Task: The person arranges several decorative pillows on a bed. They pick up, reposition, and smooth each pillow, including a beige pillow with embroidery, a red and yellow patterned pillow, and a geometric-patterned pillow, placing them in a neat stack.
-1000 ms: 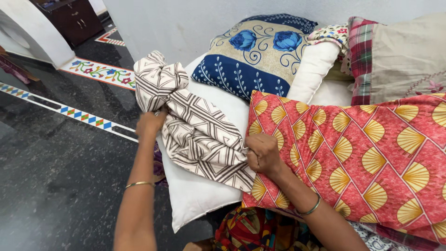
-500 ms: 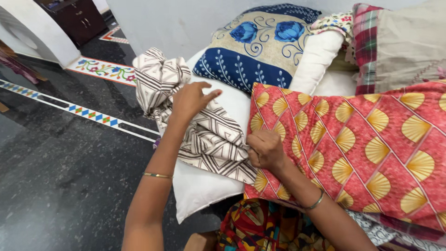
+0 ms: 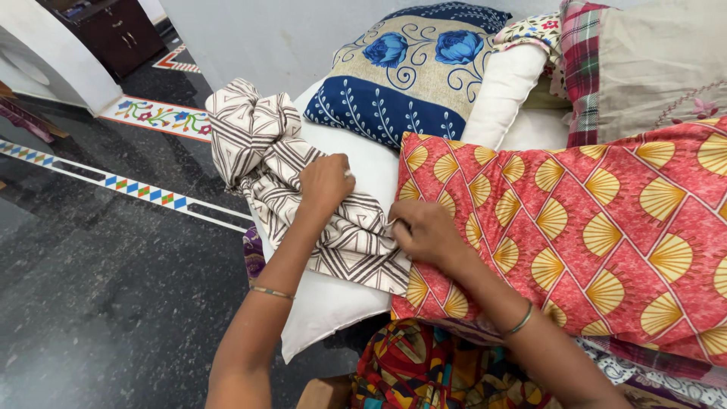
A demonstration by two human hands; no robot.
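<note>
A person looks down at their own two bare arms, each with a thin bangle at the wrist, reaching forward over a pile of pillows. Nearest the viewer, bright patterned cloth point(image 3: 424, 371) lies at the bottom edge, and dark polished floor point(image 3: 106, 303) fills the left side.

The right hand point(image 3: 424, 233) rests where the cover point(image 3: 303, 189), a cream cloth with brown zigzag lines, meets the near left corner of a red pillow point(image 3: 598, 227) printed with yellow fans. Its fingers are curled and pinch the cover's edge. The left hand point(image 3: 326, 182) lies a little farther out, palm down on the middle of the cover, fingers bent and clenched into the fabric.

The cover is bunched and knotted at its far left end and drapes across a bare white pillow point(image 3: 333, 303), whose near corner hangs off the pile. The step in hand looks like working the cover onto or along the white pillow. The next move likely calls for finding the cover's open end and keeping both grips firm while the cloth is spread.

Farther back sit a blue floral pillow point(image 3: 416, 76), another white pillow point(image 3: 515, 83), and a plaid and beige cushion point(image 3: 651, 68) against a pale wall point(image 3: 250, 38).
</note>
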